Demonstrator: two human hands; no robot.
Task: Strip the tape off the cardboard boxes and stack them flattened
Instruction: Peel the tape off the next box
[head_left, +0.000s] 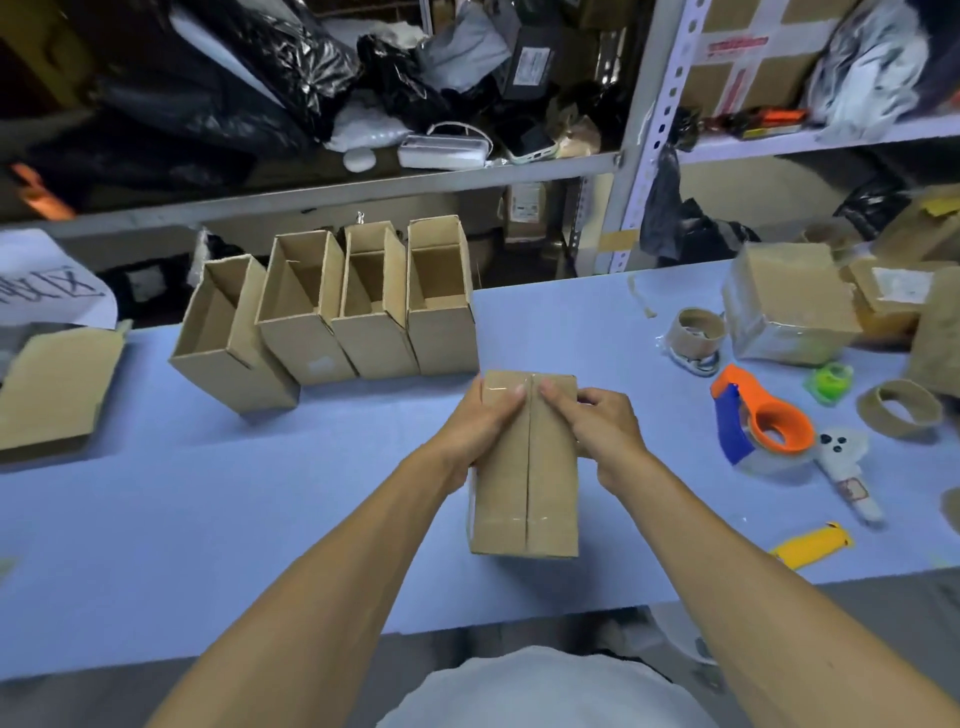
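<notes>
While the sealed box stood on the blue table, it was gripped at its far end by the left hand and right hand. It was judged light and stiff; the slick tape should be picked at the centre seam.

Little can be read with any certainty. A white paper sheet at the left edge bears large hand-drawn dark strokes, cut off and not legible, and a cardboard box on the upper right shelf carries red-printed tape whose characters are too blurred to make out. White labels on other parcels are likewise too small to read.
</notes>
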